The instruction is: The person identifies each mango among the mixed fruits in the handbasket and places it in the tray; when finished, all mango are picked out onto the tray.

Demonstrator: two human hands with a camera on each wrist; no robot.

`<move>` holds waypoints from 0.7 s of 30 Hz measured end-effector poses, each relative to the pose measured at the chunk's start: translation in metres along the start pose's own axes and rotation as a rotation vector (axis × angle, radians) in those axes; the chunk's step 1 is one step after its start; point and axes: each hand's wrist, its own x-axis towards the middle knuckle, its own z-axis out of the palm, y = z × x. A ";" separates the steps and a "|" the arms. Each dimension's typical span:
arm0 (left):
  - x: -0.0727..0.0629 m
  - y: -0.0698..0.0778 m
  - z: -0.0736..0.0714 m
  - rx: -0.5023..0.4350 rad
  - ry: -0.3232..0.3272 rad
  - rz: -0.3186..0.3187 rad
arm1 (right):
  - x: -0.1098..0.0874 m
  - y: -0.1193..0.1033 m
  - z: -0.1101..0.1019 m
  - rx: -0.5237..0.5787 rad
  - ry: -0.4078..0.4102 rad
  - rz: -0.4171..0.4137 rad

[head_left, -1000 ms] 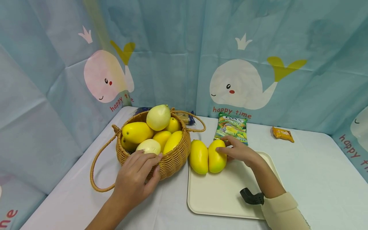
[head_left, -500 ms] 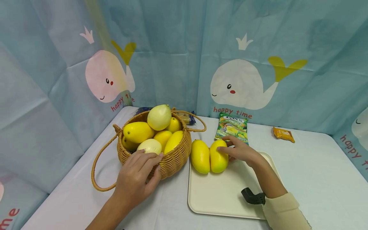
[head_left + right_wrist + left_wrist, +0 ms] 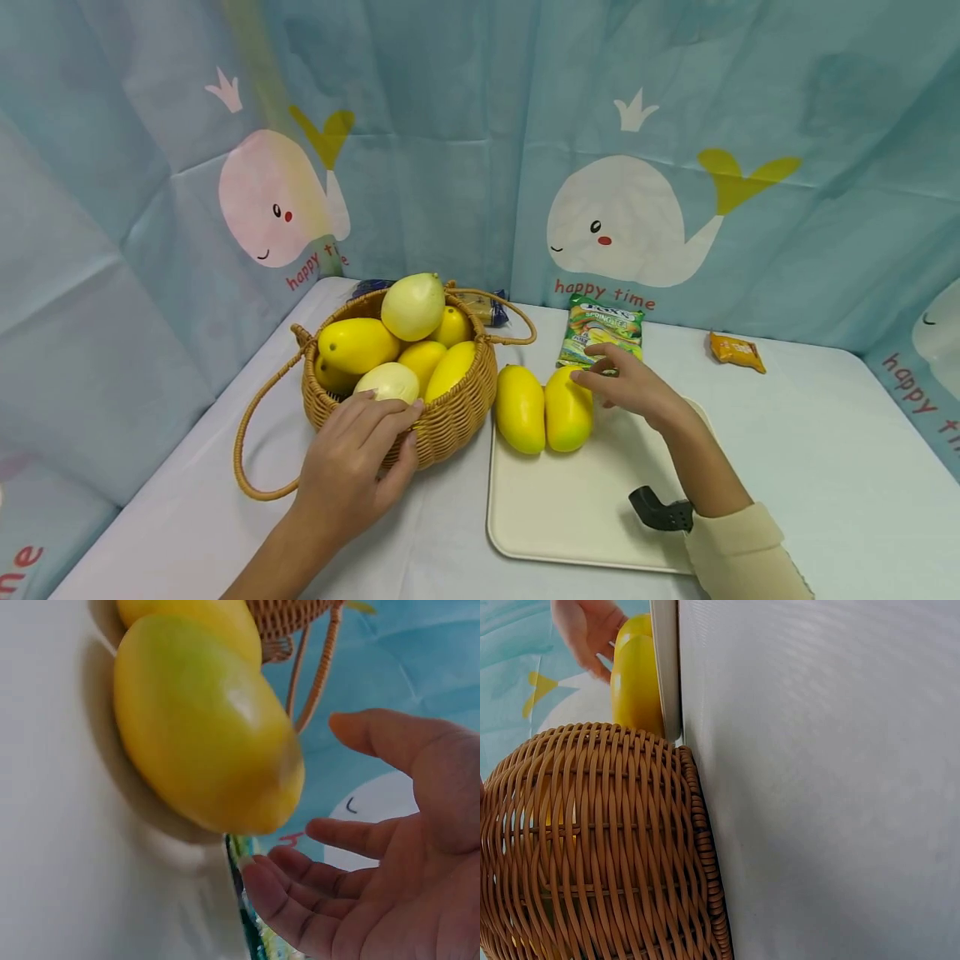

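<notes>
My left hand [image 3: 356, 458] holds the front rim of a wicker basket [image 3: 457, 429], fingers bent over the edge and thumb along the outer wall. Inside are several yellow mangoes [image 3: 360, 344] and two pale greenish-yellow fruits [image 3: 413, 307]; the fingertips lie by the lower one. Two more mangoes stand side by side at the left of a cream tray [image 3: 570, 517]. My right hand [image 3: 633, 387] hovers beside the right-hand mango [image 3: 568, 412], fingers spread. In the right wrist view a gap shows between the fingers and that mango [image 3: 195, 720].
A green candy bag [image 3: 600, 329] lies behind the tray, and a small orange packet [image 3: 737, 352] farther right. Blue-and-gold packets [image 3: 483, 308] sit behind the basket. One basket handle [image 3: 251, 450] loops out on the left. A whale-print curtain [image 3: 450, 167] closes off the back.
My right hand has let go of the right-hand mango and lifted slightly up and away from it. My left hand stays on the basket rim.
</notes>
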 end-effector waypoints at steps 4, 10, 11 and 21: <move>0.000 0.000 -0.001 0.002 0.000 0.002 | -0.002 -0.008 0.000 -0.034 0.047 -0.036; -0.001 -0.001 0.000 0.002 -0.002 0.000 | -0.006 -0.025 0.006 -0.071 0.090 -0.112; -0.001 -0.001 0.000 0.002 -0.004 -0.002 | -0.007 -0.028 0.007 -0.078 0.096 -0.133; -0.001 -0.001 -0.001 0.003 -0.009 -0.006 | -0.013 -0.079 0.030 -0.186 0.241 -0.411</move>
